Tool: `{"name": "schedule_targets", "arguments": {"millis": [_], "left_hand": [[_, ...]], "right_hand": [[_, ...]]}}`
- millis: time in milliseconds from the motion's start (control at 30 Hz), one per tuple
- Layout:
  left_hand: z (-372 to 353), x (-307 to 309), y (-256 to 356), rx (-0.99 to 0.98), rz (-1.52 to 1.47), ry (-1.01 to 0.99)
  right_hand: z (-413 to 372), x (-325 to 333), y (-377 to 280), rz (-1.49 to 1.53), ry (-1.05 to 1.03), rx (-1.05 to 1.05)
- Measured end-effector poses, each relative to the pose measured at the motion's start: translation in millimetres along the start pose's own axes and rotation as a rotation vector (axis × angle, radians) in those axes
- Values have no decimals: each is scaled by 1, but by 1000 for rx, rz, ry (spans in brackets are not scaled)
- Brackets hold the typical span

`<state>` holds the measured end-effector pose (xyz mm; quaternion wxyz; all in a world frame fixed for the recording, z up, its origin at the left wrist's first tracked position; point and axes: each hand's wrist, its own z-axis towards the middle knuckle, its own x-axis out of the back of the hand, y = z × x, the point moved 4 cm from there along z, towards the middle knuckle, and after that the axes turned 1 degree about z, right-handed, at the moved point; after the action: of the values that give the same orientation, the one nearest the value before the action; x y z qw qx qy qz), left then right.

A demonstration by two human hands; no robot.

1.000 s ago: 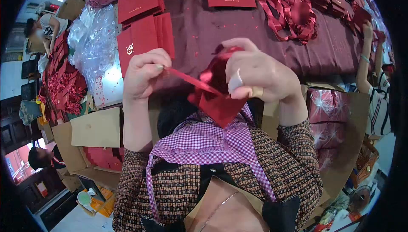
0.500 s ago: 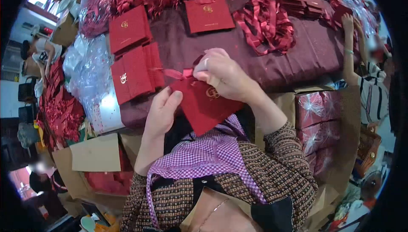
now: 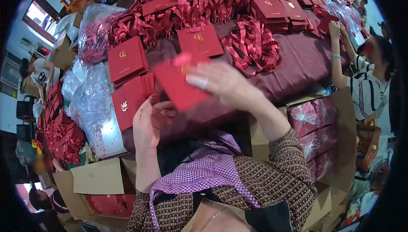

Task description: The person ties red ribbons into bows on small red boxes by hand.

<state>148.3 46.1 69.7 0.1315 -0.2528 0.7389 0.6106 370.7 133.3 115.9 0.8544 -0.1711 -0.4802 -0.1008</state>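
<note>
A red bag (image 3: 176, 85) with a gold logo is in the air over the table, blurred by motion. My right hand (image 3: 221, 83) holds it at its right side, fingers over its face. Just left of its lower edge is my left hand (image 3: 148, 121), fingers loosely curled beside a stack of red bags (image 3: 129, 100); whether those fingers touch anything is unclear. Another stack (image 3: 126, 62) lies above that one. One red bag (image 3: 199, 41) lies flat beyond my right hand, next to a heap of red ribbons (image 3: 255, 47).
Dark red cloth (image 3: 297, 62) covers the table. Clear plastic (image 3: 87, 91) lies at the left. Open cartons stand at the near edge, one with wrapped red packs (image 3: 316, 121), another (image 3: 97, 176) at lower left. A person in stripes (image 3: 365, 79) reaches in from the right.
The red bag has moved up and left with my right hand. My left hand has come off it and moved slightly left and down. The head view has shifted.
</note>
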Motion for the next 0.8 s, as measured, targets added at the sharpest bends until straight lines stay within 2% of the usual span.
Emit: {"name": "schedule_targets", "arguments": {"millis": [67, 167, 267, 300, 333, 400, 500, 533, 600, 633, 700, 800], "left_hand": [[-4, 3, 8, -170, 135, -24], [-11, 14, 12, -225, 182, 45], [-19, 18, 17, -276, 234, 104], [-21, 24, 17, -300, 285, 138], [-22, 29, 18, -324, 336, 171], [-26, 41, 20, -339, 349, 178], [-30, 56, 23, -344, 367, 220], [-30, 60, 24, -347, 369, 240], [-29, 65, 26, -358, 360, 266], [-29, 68, 27, -372, 391, 286], [-30, 74, 31, -405, 458, 330], [-30, 80, 34, -459, 486, 352]], "right_hand": [[19, 13, 32, -105, 254, -17], [41, 3, 79, -255, 406, -93], [47, -45, 126, -347, 300, -176], [43, -72, 145, -304, 99, -215], [39, -90, 153, -245, -186, -211], [28, -95, 158, -100, -193, -264], [26, -80, 162, 46, -212, -232], [23, -71, 165, 232, 5, -246], [12, -53, 176, 251, 225, -517], [6, -47, 182, 53, 324, -540], [-9, -41, 183, -35, 376, -753], [-22, -58, 188, -260, 151, -793]]}}
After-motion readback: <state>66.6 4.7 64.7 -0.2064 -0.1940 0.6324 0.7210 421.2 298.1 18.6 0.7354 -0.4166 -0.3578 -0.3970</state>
